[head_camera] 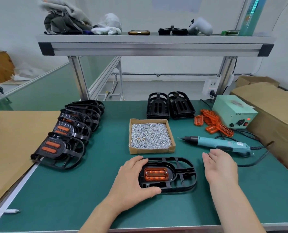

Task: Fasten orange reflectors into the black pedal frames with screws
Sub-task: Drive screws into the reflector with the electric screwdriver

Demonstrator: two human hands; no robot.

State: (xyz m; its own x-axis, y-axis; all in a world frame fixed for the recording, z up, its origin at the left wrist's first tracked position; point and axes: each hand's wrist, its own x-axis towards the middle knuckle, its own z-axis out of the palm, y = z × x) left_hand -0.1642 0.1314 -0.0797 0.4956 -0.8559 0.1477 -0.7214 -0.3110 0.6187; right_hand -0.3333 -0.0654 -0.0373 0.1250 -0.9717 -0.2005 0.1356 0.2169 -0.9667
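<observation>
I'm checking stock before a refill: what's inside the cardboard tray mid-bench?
The cardboard tray holds a heap of small silver screws, spread almost wall to wall. Brown floor shows through one thin spot front-left; elsewhere the screws cover it, hiding anything beneath.

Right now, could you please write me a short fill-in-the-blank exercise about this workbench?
The left hand holds the black pedal frame fitted with an ____ reflector.
The cardboard tray behind it is full of ____.
The right hand is open, near the electric ____ lying on the mat.
Missing words: orange, screws, screwdriver.
</observation>
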